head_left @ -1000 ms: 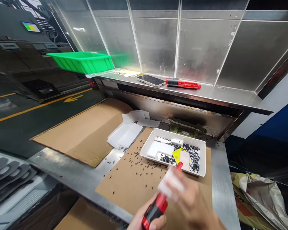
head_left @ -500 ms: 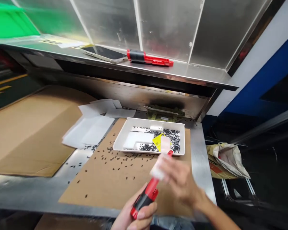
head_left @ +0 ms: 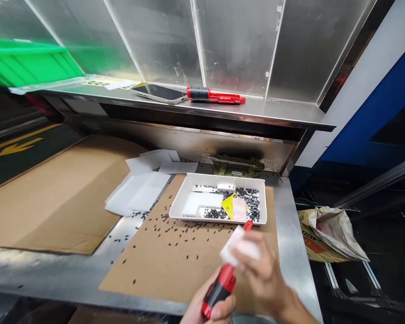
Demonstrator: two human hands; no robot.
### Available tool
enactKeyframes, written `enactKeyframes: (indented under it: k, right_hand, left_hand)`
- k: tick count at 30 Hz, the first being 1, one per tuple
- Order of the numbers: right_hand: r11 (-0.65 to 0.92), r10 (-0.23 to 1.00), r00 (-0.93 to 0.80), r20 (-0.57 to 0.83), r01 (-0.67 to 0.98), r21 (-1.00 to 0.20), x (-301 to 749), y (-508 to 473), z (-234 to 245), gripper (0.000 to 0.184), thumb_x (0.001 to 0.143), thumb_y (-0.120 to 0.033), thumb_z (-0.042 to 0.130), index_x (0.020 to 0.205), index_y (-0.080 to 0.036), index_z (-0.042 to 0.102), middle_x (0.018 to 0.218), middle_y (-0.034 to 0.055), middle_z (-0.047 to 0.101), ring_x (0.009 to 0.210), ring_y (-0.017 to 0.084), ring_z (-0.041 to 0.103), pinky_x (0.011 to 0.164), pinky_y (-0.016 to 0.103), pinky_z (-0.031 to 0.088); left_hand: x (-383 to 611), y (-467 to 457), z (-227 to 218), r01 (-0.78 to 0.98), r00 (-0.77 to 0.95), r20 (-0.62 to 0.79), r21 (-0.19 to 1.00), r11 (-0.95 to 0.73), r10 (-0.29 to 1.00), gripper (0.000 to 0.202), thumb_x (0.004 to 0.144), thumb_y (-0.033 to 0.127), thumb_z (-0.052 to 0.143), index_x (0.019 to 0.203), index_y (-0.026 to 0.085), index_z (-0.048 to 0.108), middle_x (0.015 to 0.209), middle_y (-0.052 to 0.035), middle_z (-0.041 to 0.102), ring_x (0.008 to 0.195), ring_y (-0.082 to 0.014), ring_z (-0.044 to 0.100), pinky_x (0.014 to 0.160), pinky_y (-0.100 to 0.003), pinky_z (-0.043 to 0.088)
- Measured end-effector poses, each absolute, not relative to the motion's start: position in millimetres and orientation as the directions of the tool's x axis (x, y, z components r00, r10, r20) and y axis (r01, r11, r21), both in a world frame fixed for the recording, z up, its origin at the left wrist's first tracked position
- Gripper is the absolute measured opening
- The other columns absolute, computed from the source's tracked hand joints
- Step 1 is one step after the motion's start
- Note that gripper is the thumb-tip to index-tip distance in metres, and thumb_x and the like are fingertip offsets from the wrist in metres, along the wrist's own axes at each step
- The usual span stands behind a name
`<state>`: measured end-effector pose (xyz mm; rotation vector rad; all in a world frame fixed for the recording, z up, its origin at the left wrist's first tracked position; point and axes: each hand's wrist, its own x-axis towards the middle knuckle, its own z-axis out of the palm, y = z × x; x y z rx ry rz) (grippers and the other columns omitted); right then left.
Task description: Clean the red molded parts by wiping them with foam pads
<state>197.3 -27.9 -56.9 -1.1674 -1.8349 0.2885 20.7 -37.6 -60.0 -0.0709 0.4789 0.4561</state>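
My left hand [head_left: 212, 307] grips the black-and-red handle of a red tool [head_left: 221, 283] that points away from me toward a white tray. My right hand [head_left: 261, 272] pinches a small white pad [head_left: 236, 245] against the tool's shaft near its tip; the fingers are a little smeared. The white tray [head_left: 185, 198] sits just beyond on brown cardboard [head_left: 175, 261] and holds many tiny black pieces [head_left: 249, 198], white inserts and a yellow tag [head_left: 228, 205]. Loose black pieces are scattered over the cardboard.
A steel shelf [head_left: 276, 114] behind carries a phone [head_left: 160, 93] and a second red tool [head_left: 216, 96]. A green bin [head_left: 27, 63] stands at the far left. White sheets [head_left: 138, 189] lie left of the tray. A crumpled bag [head_left: 330, 234] sits off the bench's right edge.
The view has swung right and then settled a little lower. Both hands stay on the red tool, with the white pad shifting slightly along its shaft.
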Motion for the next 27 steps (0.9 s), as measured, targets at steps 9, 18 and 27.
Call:
enactKeyframes:
  k: [9,18,27]
  right_hand:
    - [0.508,0.8,-0.082,0.594,0.619,-0.599,181,-34,-50,0.033,0.092,-0.018,0.047,0.119,-0.028,0.064,0.106,0.009,0.057,0.089,0.019,0.065,0.07,0.03,0.059]
    - [0.464,0.82,-0.007,0.572,0.592,-0.658,166,-32,-50,0.033,0.09,-0.015,0.049,0.117,-0.026,0.065,0.104,0.0091,0.061,0.092,0.019,0.066,0.074,0.031,0.06]
    - [0.456,0.816,-0.018,0.578,0.635,-0.623,169,-21,-47,0.032,0.092,-0.017,0.048,0.117,-0.027,0.065,0.105,0.0086,0.061,0.093,0.019,0.066,0.074,0.031,0.059]
  left_hand:
    - [19,-45,-56,-0.486,0.777,-0.38,0.145,0.862,0.502,0.049,0.073,0.047,0.078,0.052,0.011,0.053,0.035,0.0074,0.038,0.028,0.0023,0.024,0.03,-0.009,0.018]
    - [16,-39,-73,-0.425,0.873,-0.168,0.199,0.883,0.458,0.059,0.074,0.064,0.068,0.05,0.016,0.043,0.033,0.0091,0.035,0.024,0.0011,0.021,0.027,-0.012,0.015]
    - [8,-39,-79,-0.42,0.881,-0.144,0.203,0.885,0.451,0.057,0.076,0.061,0.067,0.051,0.017,0.042,0.035,0.008,0.039,0.024,0.0006,0.023,0.026,-0.013,0.015]
